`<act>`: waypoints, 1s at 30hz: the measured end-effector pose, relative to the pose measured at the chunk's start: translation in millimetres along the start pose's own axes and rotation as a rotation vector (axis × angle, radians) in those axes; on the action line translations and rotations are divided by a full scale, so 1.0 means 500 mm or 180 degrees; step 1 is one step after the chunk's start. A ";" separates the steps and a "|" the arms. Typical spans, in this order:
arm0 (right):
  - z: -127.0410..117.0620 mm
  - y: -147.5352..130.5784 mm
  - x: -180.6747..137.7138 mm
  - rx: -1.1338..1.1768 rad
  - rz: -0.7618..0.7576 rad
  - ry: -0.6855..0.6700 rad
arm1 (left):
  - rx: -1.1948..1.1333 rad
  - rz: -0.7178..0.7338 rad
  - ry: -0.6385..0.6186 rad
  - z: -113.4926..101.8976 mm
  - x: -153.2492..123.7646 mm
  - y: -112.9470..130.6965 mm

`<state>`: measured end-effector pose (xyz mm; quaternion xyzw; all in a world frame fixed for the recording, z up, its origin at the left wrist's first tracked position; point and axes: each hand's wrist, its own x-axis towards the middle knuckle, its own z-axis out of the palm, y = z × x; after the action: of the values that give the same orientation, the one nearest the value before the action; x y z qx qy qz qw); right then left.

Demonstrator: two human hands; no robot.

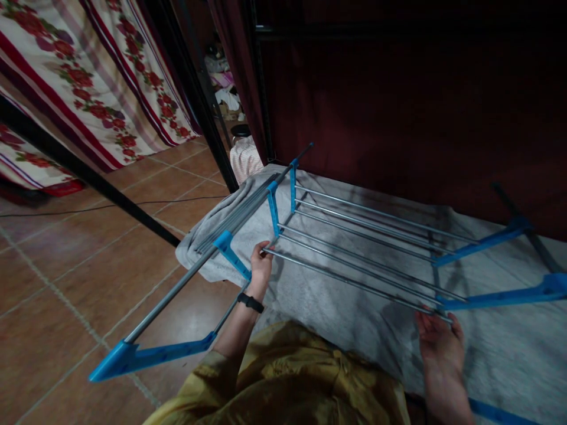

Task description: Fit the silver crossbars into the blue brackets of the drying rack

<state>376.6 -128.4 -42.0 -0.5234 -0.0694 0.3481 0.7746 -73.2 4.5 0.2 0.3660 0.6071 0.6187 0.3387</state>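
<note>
A rack of grey metal rods (354, 229) with blue plastic brackets (231, 254) lies across a grey cloth surface in front of me. My left hand (262, 262), with a black band on its wrist, is closed around the left end of the nearest metal rod (336, 274). The right end of that same rod rests in the fingers of my right hand (438, 333), which curl under it. Several loose rods (239, 212) lie bundled on the cloth to the left, beside a long side bar (170, 298) of the rack.
Grey cloth (345, 319) covers the raised surface under the rack. Black posts (208, 106) stand at the left, and a dark red panel (398, 112) rises behind. Tiled floor (57, 260) and a flowered curtain (88, 77) are at the left. A cable (115, 206) crosses the floor.
</note>
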 end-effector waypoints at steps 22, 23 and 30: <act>-0.039 0.008 0.015 -0.0097 -0.0145 0.0259 | -0.1766 -0.1183 0.0083 0.008 -0.032 0.057; -0.039 0.008 0.015 -0.0095 -0.0130 0.0283 | -0.1793 -0.1200 0.0071 0.009 -0.034 0.059; -0.024 0.006 -0.002 0.0012 -0.0022 0.0282 | -0.1849 -0.1420 -0.0049 0.021 -0.043 0.067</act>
<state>380.0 -137.5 -49.5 -0.5367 -0.0361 0.3220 0.7791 -52.7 -9.9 32.7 0.1178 0.4684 0.6734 0.5597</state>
